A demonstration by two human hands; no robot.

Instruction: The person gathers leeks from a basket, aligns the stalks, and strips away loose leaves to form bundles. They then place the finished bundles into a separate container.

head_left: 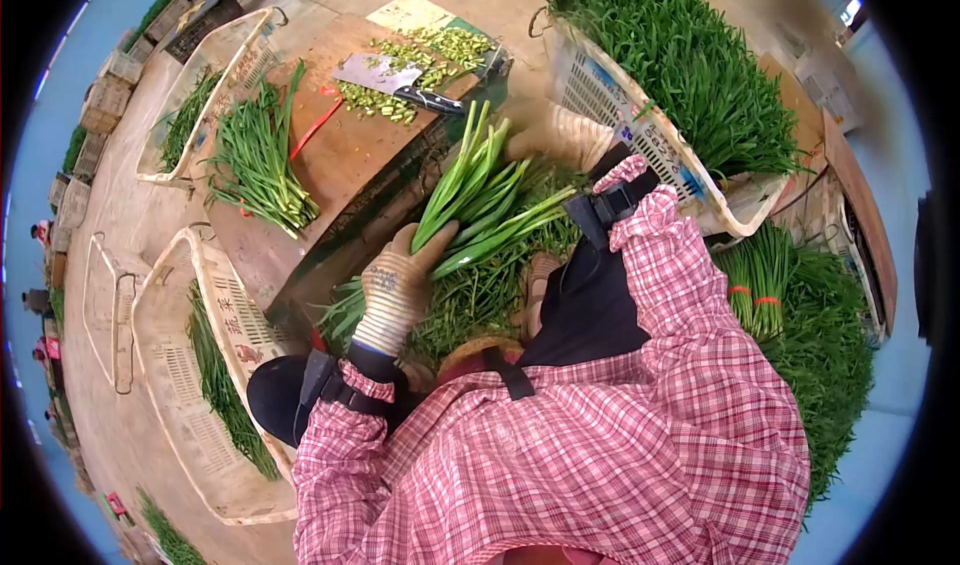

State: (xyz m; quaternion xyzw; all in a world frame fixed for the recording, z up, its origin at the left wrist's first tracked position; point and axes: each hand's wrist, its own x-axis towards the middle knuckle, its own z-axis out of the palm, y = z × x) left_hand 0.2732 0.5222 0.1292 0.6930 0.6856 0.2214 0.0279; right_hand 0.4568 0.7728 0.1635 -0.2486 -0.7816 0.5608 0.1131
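My left hand point(398, 283), in a knit glove, grips a bunch of green chives point(478, 197) near its lower end. My right hand point(558, 133), also gloved, is at the upper part of the same bunch, fingers curled around the leaf tips. The bunch is held above a loose pile of chives point(470, 300) in front of me. A cleaver point(385, 77) lies on the wooden chopping board point(340, 150) beyond the hands, beside cut green stem ends point(400, 100). A tidy bundle of chives point(255, 160) rests on the board's left side next to a red band point(315, 125).
A white plastic crate full of chives point(690, 65) stands at the right. Tied bundles point(755, 275) lie on a heap below it. Two more crates point(205, 85) point(200, 385) with some chives sit at the left on the concrete floor.
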